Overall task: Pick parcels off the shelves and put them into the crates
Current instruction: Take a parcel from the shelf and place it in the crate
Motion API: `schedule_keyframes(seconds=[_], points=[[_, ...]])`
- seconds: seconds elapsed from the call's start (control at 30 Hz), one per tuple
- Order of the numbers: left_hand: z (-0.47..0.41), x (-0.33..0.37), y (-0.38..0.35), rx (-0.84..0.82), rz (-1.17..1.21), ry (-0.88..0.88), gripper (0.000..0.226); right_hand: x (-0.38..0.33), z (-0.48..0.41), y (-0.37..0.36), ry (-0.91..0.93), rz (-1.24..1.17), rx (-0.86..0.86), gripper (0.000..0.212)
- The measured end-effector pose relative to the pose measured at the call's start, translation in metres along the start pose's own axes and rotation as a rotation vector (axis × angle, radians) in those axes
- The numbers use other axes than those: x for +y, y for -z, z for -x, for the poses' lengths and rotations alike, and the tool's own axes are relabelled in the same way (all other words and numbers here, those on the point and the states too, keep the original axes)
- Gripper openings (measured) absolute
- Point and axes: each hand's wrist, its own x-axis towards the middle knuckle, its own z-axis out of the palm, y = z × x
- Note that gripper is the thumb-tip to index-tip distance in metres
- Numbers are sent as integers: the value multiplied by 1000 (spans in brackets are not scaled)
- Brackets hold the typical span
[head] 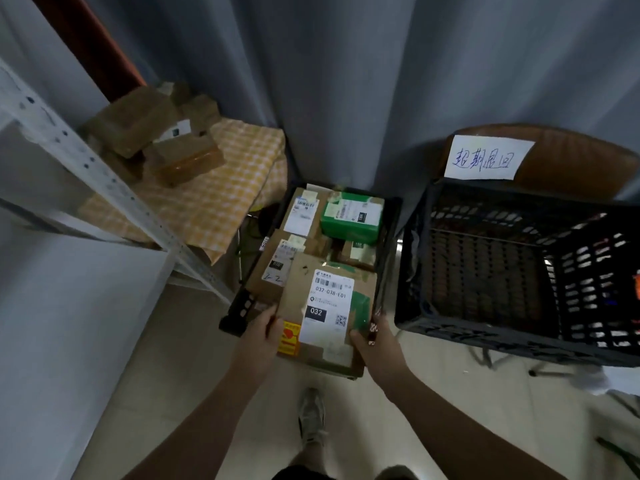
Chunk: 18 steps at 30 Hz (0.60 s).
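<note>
1. The left hand (263,332) grips the near left edge of a flat cardboard parcel (349,355). Its thumb lies on top beside a yellow and red sticker, and its fingers are curled underneath, out of sight.
2. The right hand (372,344) grips the parcel's near right corner, thumb on top and fingers wrapped round the edge.
3. The parcel carries a white shipping label with a barcode, "032-038-E01" and a black "032" block, and there is green tape on its right side.
4. It is held over the near end of the black crate (239,310), overhanging the near rim. I cannot tell whether it rests on the parcels below.
5. In that crate lie a green parcel (351,218) at the far right, a brown labelled parcel (303,216) at the far left, and more cardboard ones between.
6. A second black crate (415,271) stands just to the right, its mesh walls and floor showing. A brown chair back (571,157) rises behind it, bearing a handwritten paper sign (485,157).
7. To the left, a bench under a yellow checked cloth (228,174) carries a heap of taped brown parcels (183,161).
8. A pale metal shelf upright (104,181) crosses in front of the bench.
9. Grey curtains (346,81) hang behind everything. The floor (173,375) is pale tile, and one grey shoe (311,417) shows between the forearms.
</note>
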Motion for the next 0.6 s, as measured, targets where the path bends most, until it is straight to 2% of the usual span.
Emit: schedule_keyframes(seconds=[0.27, 0.47, 0.6], points=[[-111, 25, -27, -226, -154, -38, 48, -16, -71, 5, -100, -27, 122, 65], [-179, 23, -55, -232, -252, -55, 65, -20, -145, 5, -69, 85, 128, 63], [-201, 6, -66, -339, -297, -186, 79, -15, -178, -1, -38, 153, 119, 61]])
